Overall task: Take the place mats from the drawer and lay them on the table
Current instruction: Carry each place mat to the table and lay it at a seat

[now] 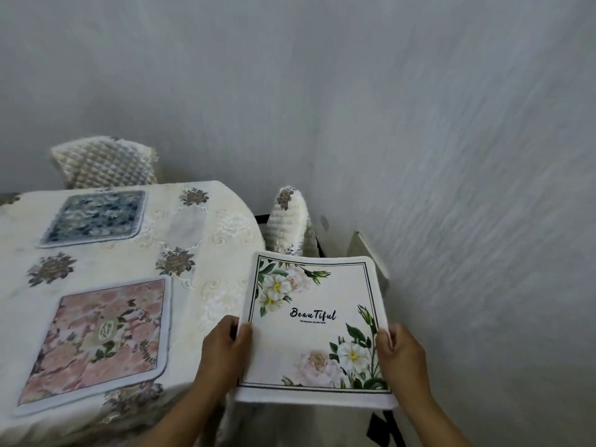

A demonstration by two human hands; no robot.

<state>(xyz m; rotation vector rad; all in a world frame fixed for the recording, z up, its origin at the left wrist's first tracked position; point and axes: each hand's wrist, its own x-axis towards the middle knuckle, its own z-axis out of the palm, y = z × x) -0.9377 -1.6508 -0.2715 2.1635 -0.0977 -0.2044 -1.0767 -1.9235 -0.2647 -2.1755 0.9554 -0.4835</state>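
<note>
Head cam, my read: both hands are on 1 place mat, the white mat (314,324) with the green-and-white flower print and "BeauTiful" lettered across its middle. Left hand (222,350) is clamped on its left edge, thumb on the printed face, fingers curled under. Right hand (403,359) is clamped on the right edge the same way, thumb over the border, the other fingers hidden beneath.

The mat is held roughly flat, print up, at the right side of the table (200,221). Its left edge runs right along the table edge, and I can't tell whether it touches the cloth.

2 other mats lie flat on the table: the blue mat (96,217) at the far side and the pink mat (100,337) at the near side, apart from each other with tablecloth flower motifs between them. Both have rounded corners and a pale border. The cloth is cream with grey-brown flower motifs.

Behind the table, a quilted chair back (106,162) in a cream cover stands in front of the wall (419,108). A 2nd chair back (290,217), similar cover, shows just past the far edge of the held mat, right of the table. There's something pale and boxy by the wall right of that — can't tell what it is.

The left part of the frame is blurred, so detail on the laid mats is soft.
</note>
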